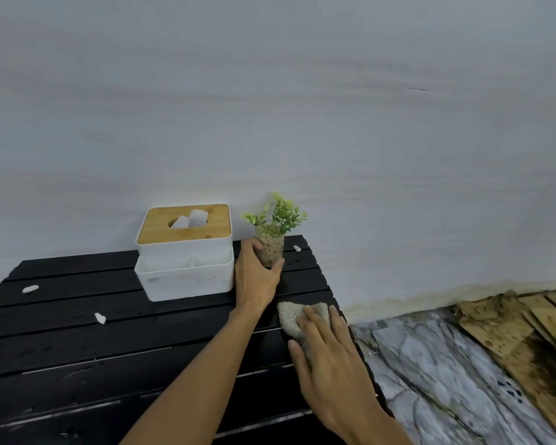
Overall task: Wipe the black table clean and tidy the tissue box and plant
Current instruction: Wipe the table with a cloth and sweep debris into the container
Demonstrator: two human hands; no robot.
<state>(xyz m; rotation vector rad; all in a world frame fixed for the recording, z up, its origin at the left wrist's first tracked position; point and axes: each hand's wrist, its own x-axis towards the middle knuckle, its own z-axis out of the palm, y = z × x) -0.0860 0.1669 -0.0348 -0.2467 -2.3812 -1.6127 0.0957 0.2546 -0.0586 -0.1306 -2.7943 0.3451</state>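
Note:
The black slatted table (77,348) fills the lower left. At its back stands a white tissue box (187,261) with a wooden lid and a tissue sticking out. Right of it is a small green plant (275,232) in a clear glass of pebbles. My left hand (257,277) wraps around the lower part of that glass. My right hand (328,358) presses flat on a grey-beige cloth (291,316) near the table's right edge.
Small white scraps lie on the table, one at the left (30,289), one further forward (100,317), one right of the plant (297,248). A pale wall runs behind. Marble floor (430,380) and stained cardboard (527,332) lie to the right.

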